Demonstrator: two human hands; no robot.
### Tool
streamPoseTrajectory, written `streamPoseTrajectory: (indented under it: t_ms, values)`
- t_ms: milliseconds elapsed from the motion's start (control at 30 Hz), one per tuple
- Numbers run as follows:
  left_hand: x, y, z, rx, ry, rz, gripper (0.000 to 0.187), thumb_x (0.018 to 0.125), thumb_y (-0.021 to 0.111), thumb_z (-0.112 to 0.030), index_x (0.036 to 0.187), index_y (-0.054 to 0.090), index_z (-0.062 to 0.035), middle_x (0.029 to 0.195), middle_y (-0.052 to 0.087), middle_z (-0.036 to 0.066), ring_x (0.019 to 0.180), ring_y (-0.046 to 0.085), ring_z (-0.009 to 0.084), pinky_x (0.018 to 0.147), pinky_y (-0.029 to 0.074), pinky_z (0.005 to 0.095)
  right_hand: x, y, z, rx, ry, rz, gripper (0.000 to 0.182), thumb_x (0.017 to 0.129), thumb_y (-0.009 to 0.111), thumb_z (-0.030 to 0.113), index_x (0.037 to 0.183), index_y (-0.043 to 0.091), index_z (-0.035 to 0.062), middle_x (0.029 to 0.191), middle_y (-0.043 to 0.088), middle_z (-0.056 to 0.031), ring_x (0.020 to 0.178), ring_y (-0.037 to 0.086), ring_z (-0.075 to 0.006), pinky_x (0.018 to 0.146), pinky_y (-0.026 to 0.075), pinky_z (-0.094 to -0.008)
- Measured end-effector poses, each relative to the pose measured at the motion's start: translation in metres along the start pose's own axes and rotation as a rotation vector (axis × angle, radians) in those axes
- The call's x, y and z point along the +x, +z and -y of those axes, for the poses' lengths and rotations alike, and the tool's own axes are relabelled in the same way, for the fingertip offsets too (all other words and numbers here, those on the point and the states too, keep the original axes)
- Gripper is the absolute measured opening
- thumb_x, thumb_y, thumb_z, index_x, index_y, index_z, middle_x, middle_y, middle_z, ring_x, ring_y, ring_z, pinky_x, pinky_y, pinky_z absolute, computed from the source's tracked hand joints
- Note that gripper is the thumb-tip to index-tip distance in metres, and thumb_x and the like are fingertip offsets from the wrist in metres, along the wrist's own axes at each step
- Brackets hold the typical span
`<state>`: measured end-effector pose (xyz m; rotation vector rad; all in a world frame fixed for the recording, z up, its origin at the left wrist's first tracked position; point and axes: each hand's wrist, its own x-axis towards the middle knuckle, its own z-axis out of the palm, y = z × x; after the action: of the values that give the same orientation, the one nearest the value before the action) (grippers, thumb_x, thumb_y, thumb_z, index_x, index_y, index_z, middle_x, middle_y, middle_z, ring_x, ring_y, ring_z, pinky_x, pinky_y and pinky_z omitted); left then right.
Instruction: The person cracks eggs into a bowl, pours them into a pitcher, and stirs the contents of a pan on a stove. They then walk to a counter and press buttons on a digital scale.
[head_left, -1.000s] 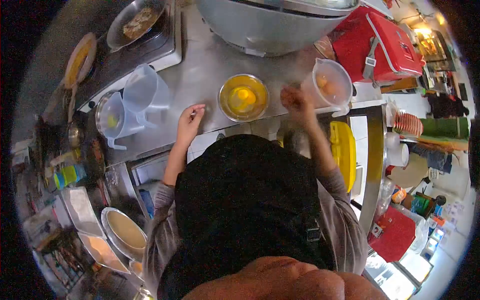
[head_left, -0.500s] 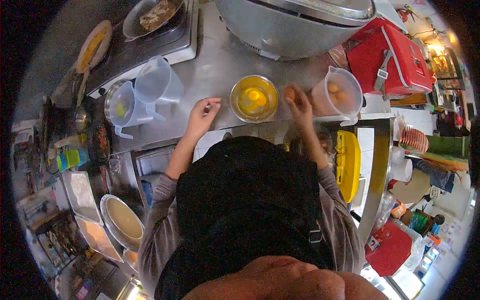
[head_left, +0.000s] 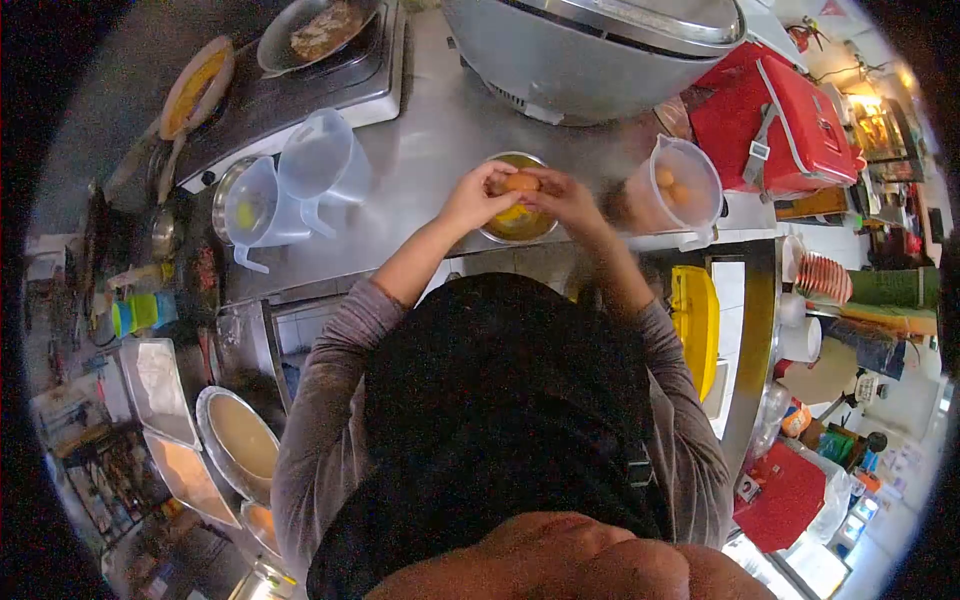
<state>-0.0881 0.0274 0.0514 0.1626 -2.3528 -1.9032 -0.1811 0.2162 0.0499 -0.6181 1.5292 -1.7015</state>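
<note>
A brown egg (head_left: pixel 521 182) is held over a round metal bowl (head_left: pixel 519 239), its ends between the fingers of both hands. My left hand (head_left: pixel 478 198) grips the egg from the left, fingers closed. From the right, my right hand (head_left: pixel 570 200) closes on the same egg. Yellow egg yolk (head_left: pixel 512 213) shows in the bowl below, partly covered by the hands. To the right stands a clear plastic jug (head_left: pixel 700 190) with several brown eggs in it.
Two clear measuring jugs (head_left: pixel 325 160) stand at the left beside a stove (head_left: pixel 375 95) with a pan (head_left: pixel 290 50). A large grey appliance (head_left: pixel 590 75) sits behind the bowl. A red cooler bag (head_left: pixel 800 130) is at the back right, and a yellow lid (head_left: pixel 693 330) hangs below the counter edge.
My right hand has brought an egg leftward from beside the jug to above the bowl. My left hand has moved right and now grips the egg too.
</note>
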Motion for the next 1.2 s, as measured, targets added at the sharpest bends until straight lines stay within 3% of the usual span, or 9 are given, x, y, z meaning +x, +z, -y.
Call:
streamPoseTrajectory:
  t_ms: [300,400,667,700,800,900,1000,1067,1200]
  values:
    - [0.000,0.009,0.006,0.112,-0.143,-0.062,0.039,0.072,0.077,-0.021,0.106,0.061,-0.0069,0.090,0.064,0.007,0.082,0.061,0.0155,0.074,0.049,0.0289,0.002,0.001,-0.005,-0.744,-0.163,-0.163,0.041,0.081,0.069,0.015,0.120,0.063,0.0053,0.100,0.070,-0.0064,0.087,0.065,-0.0125,0.077,0.053,-0.0284]
    - [0.003,0.012,0.012,0.072,-0.253,-0.032,0.036,0.074,0.075,-0.016,0.105,0.059,-0.0072,0.093,0.063,0.007,0.082,0.061,0.0143,0.072,0.051,0.0285,-0.006,0.024,0.030,-0.940,-0.028,-0.232,0.039,0.080,0.069,0.018,0.117,0.065,0.0074,0.096,0.071,-0.0076,0.083,0.066,-0.0129,0.076,0.052,-0.0277]
    - [0.010,0.014,0.014,-0.445,-0.468,-0.046,0.028,0.077,0.071,-0.006,0.100,0.055,-0.0068,0.088,0.063,0.009,0.076,0.065,0.0176,0.068,0.056,0.0274,0.012,0.004,-0.020,-0.662,-0.154,-0.235,0.039,0.076,0.072,0.021,0.115,0.068,0.0180,0.086,0.071,-0.0076,0.075,0.063,-0.0120,0.072,0.051,-0.0283]
    - [0.010,0.014,0.012,-0.423,-0.450,-0.049,0.028,0.077,0.071,-0.007,0.099,0.055,-0.0068,0.088,0.063,0.009,0.075,0.064,0.0172,0.067,0.055,0.0273,0.012,0.004,-0.021,-0.676,-0.195,-0.239,0.040,0.076,0.071,0.021,0.116,0.068,0.0186,0.085,0.070,-0.0072,0.074,0.062,-0.0112,0.070,0.050,-0.0281]
    - [0.011,0.016,0.016,-0.280,-0.364,-0.064,0.027,0.075,0.073,-0.009,0.096,0.057,-0.0069,0.089,0.063,0.009,0.072,0.063,0.0166,0.066,0.053,0.0277,0.003,0.015,0.013,-0.861,-0.008,-0.218,0.045,0.073,0.076,0.032,0.116,0.068,0.0192,0.098,0.071,-0.0130,0.089,0.069,-0.0271,0.080,0.054,-0.0362]
    - [0.010,0.013,0.016,-0.053,-0.273,-0.073,0.027,0.072,0.075,-0.013,0.093,0.058,-0.0069,0.089,0.064,0.007,0.071,0.062,0.0173,0.067,0.051,0.0298,0.004,0.011,0.007,-0.854,0.016,-0.187,0.045,0.074,0.075,0.030,0.117,0.067,0.0219,0.094,0.071,-0.0144,0.086,0.069,-0.0288,0.079,0.054,-0.0366]
    - [0.006,0.004,-0.002,0.078,-0.200,-0.069,0.027,0.070,0.074,-0.013,0.091,0.059,-0.0065,0.087,0.064,0.006,0.074,0.062,0.0190,0.069,0.050,0.0316,0.004,0.001,-0.001,-0.835,-0.028,-0.099,0.045,0.079,0.067,0.020,0.124,0.063,0.0194,0.084,0.068,-0.0122,0.074,0.063,-0.0185,0.072,0.051,-0.0321]
    - [0.009,-0.001,0.014,0.216,-0.028,-0.071,0.028,0.069,0.073,-0.011,0.092,0.059,-0.0050,0.083,0.064,0.008,0.075,0.063,0.0211,0.070,0.051,0.0325,0.005,-0.004,-0.001,-0.982,-0.224,-0.059,0.045,0.079,0.065,0.016,0.124,0.062,0.0177,0.094,0.068,-0.0143,0.084,0.064,-0.0244,0.078,0.051,-0.0348]
    - [0.006,-0.017,-0.026,0.436,0.120,0.007,0.034,0.068,0.072,-0.011,0.099,0.060,-0.0069,0.090,0.063,0.012,0.081,0.062,0.0295,0.075,0.051,0.0362,0.001,-0.001,0.026,-1.314,-0.650,0.012,0.044,0.079,0.062,0.009,0.123,0.061,0.0140,0.113,0.064,-0.0168,0.101,0.061,-0.0340,0.088,0.049,-0.0393]
